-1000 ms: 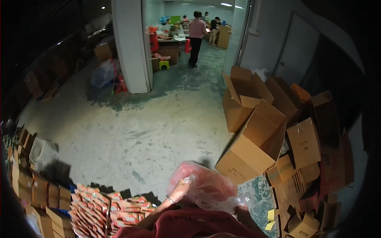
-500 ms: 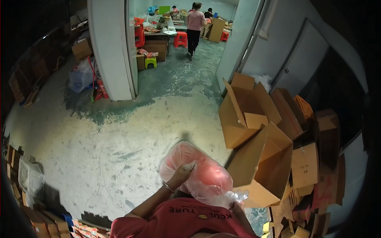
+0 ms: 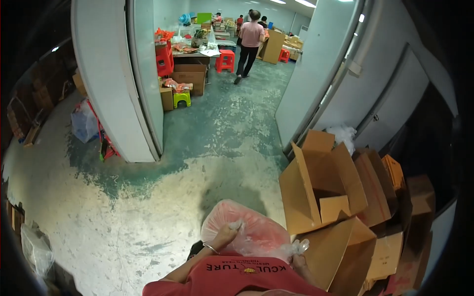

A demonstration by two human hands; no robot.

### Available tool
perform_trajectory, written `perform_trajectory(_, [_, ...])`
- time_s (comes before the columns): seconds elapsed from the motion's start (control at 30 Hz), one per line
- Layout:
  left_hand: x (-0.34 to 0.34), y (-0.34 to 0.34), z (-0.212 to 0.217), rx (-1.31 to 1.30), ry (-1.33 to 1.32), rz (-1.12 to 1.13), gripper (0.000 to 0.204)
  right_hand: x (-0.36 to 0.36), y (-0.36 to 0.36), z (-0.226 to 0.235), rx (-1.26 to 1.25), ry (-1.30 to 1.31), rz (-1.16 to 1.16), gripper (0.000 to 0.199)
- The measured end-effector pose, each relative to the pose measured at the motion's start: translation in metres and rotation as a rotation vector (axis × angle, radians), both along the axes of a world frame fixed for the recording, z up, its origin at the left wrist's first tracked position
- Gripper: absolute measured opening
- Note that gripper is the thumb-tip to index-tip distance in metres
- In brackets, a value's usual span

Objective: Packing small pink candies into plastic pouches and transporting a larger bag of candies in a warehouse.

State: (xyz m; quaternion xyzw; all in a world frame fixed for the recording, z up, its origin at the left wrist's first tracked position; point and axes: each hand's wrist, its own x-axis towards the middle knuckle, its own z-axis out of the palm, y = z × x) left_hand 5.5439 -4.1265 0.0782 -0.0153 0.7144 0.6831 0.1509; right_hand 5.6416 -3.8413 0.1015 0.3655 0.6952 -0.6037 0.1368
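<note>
In front of my body hangs a large clear plastic bag [image 3: 252,225], with something pinkish red showing through it. My left hand [image 3: 227,234] is closed on a gathered bit of the plastic near the bag's left side, a bracelet at its wrist. At the right end, my right hand [image 3: 299,261] grips another bunched corner, and crumpled plastic sticks up above the fingers. What exactly fills the bag cannot be made out through the film.
Open cardboard boxes [image 3: 316,197] are piled along the right, close to the bag. A pale wall end [image 3: 111,84] and a door panel [image 3: 316,69] flank the doorway ahead. Beyond it, a person [image 3: 252,37] walks near red stools [image 3: 225,60] and tables.
I have moved forward toward the doorway, so the boxes and door frame appear nearer. Both hands keep their hold on the plastic bag. The person beyond the doorway has shifted slightly.
</note>
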Motion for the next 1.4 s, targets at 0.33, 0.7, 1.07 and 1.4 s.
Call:
perform_trajectory(0.33, [-0.316, -0.062, 0.025, -0.146, 0.065, -0.208, 0.032, -0.271, -0.065, -0.013, -0.031, 0.141, -0.158, 0.021])
perform_trajectory(0.7, [-0.647, -0.074, 0.014, -0.292, 0.274, -0.423, 0.037, -0.582, -0.106, -0.041, 0.008, 0.161, -0.118, 0.028])
perform_trajectory(1.07, [-0.994, -0.098, -0.015, -0.170, 0.052, -0.334, 0.044, -0.942, -0.132, -0.008, 0.236, 0.207, -0.157, 0.014])
perform_trajectory(1.4, [-1.320, -0.112, 0.040, -0.245, 0.186, -0.524, 0.034, -1.204, -0.174, -0.004, 0.018, 0.163, -0.475, 0.017])
